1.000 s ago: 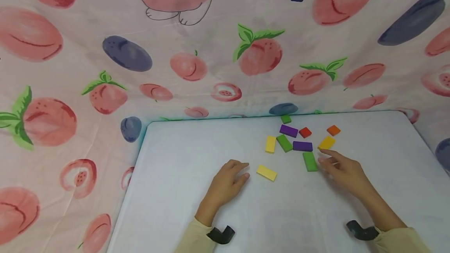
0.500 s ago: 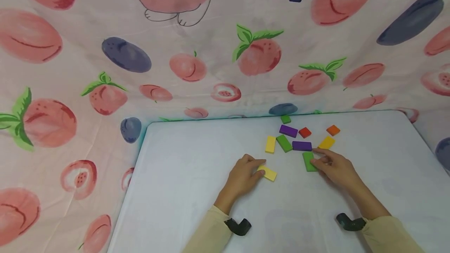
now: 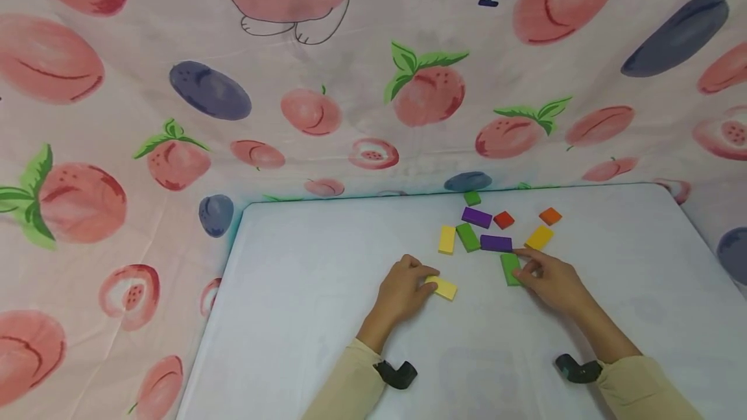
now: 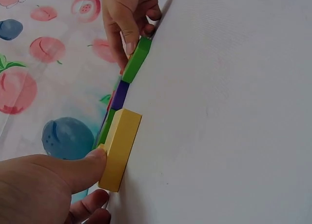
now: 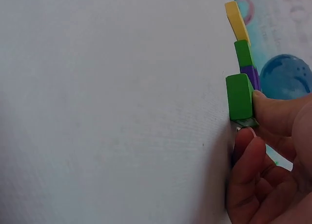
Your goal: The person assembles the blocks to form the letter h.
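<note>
The left hand point(image 3: 403, 287) pinches the left end of a pale yellow block point(image 3: 445, 288) lying on the white table. Its thumb lies along the block's side in the left wrist view, where the yellow block point(image 4: 122, 146) looks large and near. At the right, the other hand point(image 3: 551, 280) holds a green block point(image 3: 509, 271) between thumb and index finger, the fingertip reaching the block's far end. That fingertip is also right at a purple block point(image 3: 496, 243) just behind. The right wrist view shows the thumb against the green block point(image 5: 240, 97).
Behind the hands lie a second yellow block point(image 3: 446, 240), a green block point(image 3: 467, 237) and a purple block point(image 3: 476, 217). Small green point(image 3: 472, 198), red point(image 3: 504, 220) and orange point(image 3: 550, 216) pieces sit farther back, beside a deeper yellow block point(image 3: 539, 237). A fruit-print cloth point(image 3: 327, 167) rises behind the table.
The left hand has moved right onto the pale yellow block and taken hold of it. The right hand has shifted left from beside the deeper yellow block to grip the green one.
</note>
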`<control>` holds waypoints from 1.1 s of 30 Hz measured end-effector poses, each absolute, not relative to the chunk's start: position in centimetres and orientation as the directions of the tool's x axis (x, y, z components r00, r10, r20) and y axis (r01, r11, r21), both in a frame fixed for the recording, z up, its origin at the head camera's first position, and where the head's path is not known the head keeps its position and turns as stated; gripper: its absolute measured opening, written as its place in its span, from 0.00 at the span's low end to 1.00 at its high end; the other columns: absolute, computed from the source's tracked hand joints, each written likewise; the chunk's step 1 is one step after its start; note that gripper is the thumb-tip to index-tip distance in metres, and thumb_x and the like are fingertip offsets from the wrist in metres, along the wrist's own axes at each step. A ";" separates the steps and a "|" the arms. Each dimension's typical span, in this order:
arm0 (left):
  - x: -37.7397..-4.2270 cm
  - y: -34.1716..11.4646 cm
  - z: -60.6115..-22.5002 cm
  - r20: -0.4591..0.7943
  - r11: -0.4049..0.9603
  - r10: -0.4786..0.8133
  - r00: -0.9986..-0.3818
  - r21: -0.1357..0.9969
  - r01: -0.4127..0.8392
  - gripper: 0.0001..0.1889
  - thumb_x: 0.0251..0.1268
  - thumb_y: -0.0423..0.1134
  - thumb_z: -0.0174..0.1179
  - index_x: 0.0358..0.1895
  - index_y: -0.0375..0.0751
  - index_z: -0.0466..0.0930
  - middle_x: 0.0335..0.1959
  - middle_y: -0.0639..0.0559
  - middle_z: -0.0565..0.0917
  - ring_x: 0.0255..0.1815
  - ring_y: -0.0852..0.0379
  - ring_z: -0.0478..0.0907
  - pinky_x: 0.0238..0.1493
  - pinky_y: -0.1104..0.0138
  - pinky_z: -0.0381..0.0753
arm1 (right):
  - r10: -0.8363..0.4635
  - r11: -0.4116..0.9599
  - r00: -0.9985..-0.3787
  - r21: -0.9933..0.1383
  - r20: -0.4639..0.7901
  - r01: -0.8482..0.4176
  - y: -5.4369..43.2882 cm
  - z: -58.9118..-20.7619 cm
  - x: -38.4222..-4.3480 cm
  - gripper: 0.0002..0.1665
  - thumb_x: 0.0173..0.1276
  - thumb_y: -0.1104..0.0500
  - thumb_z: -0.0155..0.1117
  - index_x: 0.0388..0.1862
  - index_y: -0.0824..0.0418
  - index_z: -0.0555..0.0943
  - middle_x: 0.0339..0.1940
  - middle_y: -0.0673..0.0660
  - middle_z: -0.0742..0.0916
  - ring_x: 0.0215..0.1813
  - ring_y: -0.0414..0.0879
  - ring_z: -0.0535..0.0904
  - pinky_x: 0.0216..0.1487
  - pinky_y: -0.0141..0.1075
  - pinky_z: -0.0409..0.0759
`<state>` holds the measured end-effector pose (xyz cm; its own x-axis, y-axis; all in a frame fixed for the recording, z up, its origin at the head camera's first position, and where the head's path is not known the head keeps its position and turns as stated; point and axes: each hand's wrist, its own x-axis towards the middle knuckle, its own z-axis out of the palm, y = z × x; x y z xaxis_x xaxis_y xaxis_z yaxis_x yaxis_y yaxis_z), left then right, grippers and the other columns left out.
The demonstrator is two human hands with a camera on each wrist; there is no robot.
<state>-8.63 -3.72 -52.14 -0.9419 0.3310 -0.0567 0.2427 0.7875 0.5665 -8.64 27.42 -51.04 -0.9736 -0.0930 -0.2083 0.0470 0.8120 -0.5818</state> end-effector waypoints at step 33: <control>-5.4 -7.7 -52.0 -0.337 0.310 0.253 -0.907 0.916 -0.254 0.18 0.63 0.35 0.68 0.55 0.42 0.75 0.42 0.50 0.86 0.40 0.59 0.83 0.41 0.68 0.83 | -0.085 0.399 -0.930 -0.867 -0.358 0.298 22.9 -50.3 -7.8 0.35 0.72 0.52 0.69 0.70 0.63 0.66 0.58 0.68 0.79 0.49 0.49 0.84 0.47 0.35 0.88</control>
<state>-5.44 -7.71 -52.02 -0.9068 0.2534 -0.3370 -0.2539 0.3100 0.9162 -7.79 22.93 -50.31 -0.9299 -0.0846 -0.3580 0.2977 0.3989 -0.8673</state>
